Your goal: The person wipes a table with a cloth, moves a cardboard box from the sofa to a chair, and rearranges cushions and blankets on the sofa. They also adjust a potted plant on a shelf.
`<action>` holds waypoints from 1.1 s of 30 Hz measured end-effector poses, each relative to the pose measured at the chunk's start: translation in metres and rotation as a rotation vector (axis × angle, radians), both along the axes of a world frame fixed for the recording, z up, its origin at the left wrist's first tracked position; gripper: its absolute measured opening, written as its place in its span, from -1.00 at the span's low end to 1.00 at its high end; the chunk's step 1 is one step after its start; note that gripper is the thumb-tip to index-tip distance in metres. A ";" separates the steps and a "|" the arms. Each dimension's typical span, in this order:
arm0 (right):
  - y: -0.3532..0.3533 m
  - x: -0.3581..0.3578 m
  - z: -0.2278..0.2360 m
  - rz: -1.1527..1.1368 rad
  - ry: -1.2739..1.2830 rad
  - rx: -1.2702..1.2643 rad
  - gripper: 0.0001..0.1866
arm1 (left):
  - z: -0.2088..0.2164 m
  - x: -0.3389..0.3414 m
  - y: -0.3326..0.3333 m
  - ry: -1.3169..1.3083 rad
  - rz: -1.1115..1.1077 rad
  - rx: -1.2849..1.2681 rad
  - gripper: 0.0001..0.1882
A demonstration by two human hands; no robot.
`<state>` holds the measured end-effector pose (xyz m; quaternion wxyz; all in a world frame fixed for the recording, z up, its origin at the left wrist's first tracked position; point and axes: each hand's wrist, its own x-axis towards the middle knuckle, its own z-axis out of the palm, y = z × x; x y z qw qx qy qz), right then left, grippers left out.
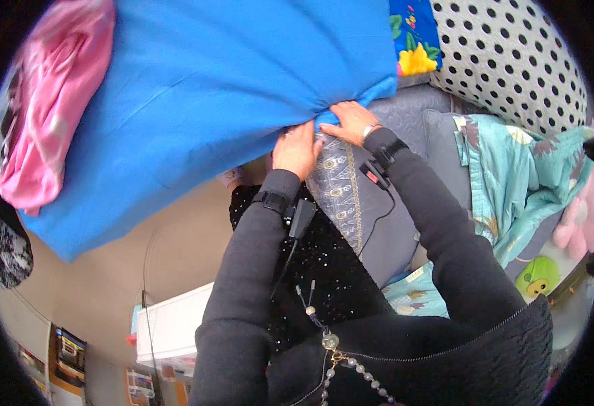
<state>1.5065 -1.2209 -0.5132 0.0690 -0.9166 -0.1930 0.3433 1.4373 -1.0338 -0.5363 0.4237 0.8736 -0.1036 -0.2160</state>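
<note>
A large blue bed sheet spreads over the upper left and middle of the head view, its creases drawn together toward my hands. My left hand grips its near edge, the fingertips partly hidden in the folds. Just to the right, my right hand pinches the bunched fabric, with the thumb below. Under both hands lies the corner of a grey mattress, whose patterned side border shows uncovered. The sheet's left part hangs over the mattress side toward the floor.
A pink blanket lies at the far left. On the right are a polka-dot pillow, a crumpled green floral cloth, a pink plush toy and a round green plush. A white cabinet stands lower left.
</note>
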 end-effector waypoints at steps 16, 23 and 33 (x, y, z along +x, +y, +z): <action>-0.064 0.000 -0.003 -0.145 -0.197 -0.014 -0.58 | 0.009 0.021 -0.038 0.115 0.051 0.204 -0.61; -0.053 0.029 -0.005 -0.067 0.101 -0.292 -0.55 | 0.008 0.033 -0.058 0.298 0.096 0.464 -0.53; -0.059 0.052 -0.033 -0.120 0.346 -0.309 -0.63 | -0.084 -0.010 0.005 0.259 -0.051 0.206 -0.47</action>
